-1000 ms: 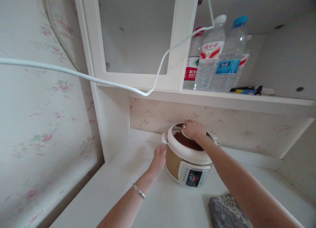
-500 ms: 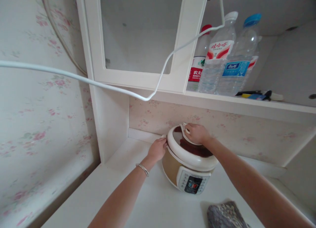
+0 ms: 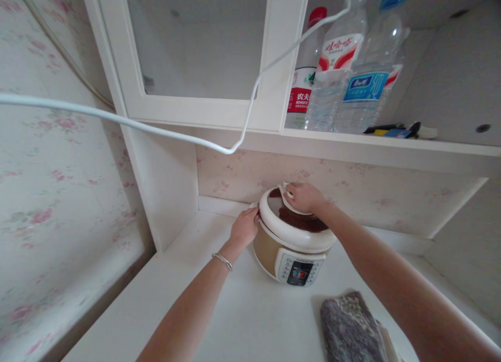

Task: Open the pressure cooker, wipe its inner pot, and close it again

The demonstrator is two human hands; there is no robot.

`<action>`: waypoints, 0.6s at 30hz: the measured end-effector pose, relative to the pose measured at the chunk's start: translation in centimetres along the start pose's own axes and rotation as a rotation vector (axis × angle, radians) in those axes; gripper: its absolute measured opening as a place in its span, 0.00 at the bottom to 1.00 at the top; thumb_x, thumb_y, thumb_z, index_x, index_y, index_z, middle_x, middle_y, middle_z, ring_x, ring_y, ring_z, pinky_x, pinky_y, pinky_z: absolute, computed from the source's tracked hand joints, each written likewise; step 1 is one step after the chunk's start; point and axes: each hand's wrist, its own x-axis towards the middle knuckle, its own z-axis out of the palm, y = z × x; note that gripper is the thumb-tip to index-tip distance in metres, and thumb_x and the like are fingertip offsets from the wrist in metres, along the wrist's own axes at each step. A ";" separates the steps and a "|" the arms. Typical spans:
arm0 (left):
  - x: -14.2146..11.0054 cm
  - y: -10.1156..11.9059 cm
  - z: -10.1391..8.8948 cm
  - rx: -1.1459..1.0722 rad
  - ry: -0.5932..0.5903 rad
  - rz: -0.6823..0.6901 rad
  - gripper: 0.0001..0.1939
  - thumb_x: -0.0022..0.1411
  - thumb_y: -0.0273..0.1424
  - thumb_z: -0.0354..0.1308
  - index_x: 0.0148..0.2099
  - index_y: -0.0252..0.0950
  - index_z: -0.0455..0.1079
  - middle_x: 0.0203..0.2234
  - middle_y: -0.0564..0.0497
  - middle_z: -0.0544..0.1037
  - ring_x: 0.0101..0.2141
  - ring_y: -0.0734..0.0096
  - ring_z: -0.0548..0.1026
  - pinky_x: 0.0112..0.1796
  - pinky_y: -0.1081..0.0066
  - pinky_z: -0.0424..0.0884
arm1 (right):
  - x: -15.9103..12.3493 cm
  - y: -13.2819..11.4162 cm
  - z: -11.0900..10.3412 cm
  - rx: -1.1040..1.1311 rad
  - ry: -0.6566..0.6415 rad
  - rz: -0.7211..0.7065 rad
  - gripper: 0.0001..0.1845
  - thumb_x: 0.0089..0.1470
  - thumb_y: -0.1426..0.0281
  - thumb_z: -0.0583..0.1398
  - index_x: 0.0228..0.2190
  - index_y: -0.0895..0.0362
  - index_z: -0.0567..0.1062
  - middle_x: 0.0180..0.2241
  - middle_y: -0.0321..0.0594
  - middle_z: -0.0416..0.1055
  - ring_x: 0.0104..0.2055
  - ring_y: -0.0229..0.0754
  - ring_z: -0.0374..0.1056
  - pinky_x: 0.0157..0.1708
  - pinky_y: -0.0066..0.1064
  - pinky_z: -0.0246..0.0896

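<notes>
An electric pressure cooker (image 3: 268,253), gold-sided with a cream rim and a dark brown lid top, stands on the white counter. Its control panel (image 3: 299,270) faces the front. My right hand (image 3: 304,197) is closed round the cream lid handle (image 3: 285,188) on top. At the cooker's left edge, my left hand (image 3: 245,227) grips the side, where a small cream handle juts out; its fingertips are partly hidden. The lid sits on the body.
A folded grey patterned cloth (image 3: 350,325) lies on the counter in front. Above, a cabinet with a glass door (image 3: 195,43) and a shelf holds several plastic bottles (image 3: 334,74). A white cable (image 3: 176,135) hangs across the view.
The camera view has shifted, so the cooker, shelf and cloth appear higher and slightly further left. Both hands keep their holds on the cooker; no turn of the lid is plain.
</notes>
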 end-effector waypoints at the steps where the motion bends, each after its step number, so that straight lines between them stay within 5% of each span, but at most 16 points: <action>1: -0.1 0.0 0.0 -0.006 0.006 -0.033 0.17 0.66 0.29 0.44 0.54 0.37 0.66 0.47 0.44 0.74 0.48 0.63 0.70 0.50 0.65 0.63 | 0.1 0.1 0.0 0.000 -0.006 -0.009 0.23 0.62 0.60 0.44 0.45 0.57 0.71 0.46 0.50 0.72 0.45 0.50 0.69 0.43 0.37 0.59; 7: -0.1 0.0 0.1 0.017 -0.016 -0.037 0.25 0.66 0.30 0.43 0.65 0.41 0.54 0.47 0.45 0.75 0.48 0.62 0.70 0.48 0.65 0.64 | 0.5 0.2 -0.1 -0.006 0.001 -0.028 0.22 0.62 0.62 0.45 0.43 0.58 0.73 0.47 0.48 0.72 0.45 0.49 0.69 0.44 0.36 0.60; 18: 0.2 -0.1 0.3 0.067 -0.011 0.007 0.25 0.66 0.28 0.42 0.65 0.38 0.56 0.51 0.45 0.72 0.49 0.62 0.68 0.51 0.65 0.62 | 0.2 0.2 -0.1 0.018 -0.002 0.013 0.23 0.62 0.60 0.43 0.44 0.56 0.72 0.45 0.48 0.72 0.45 0.49 0.68 0.42 0.36 0.60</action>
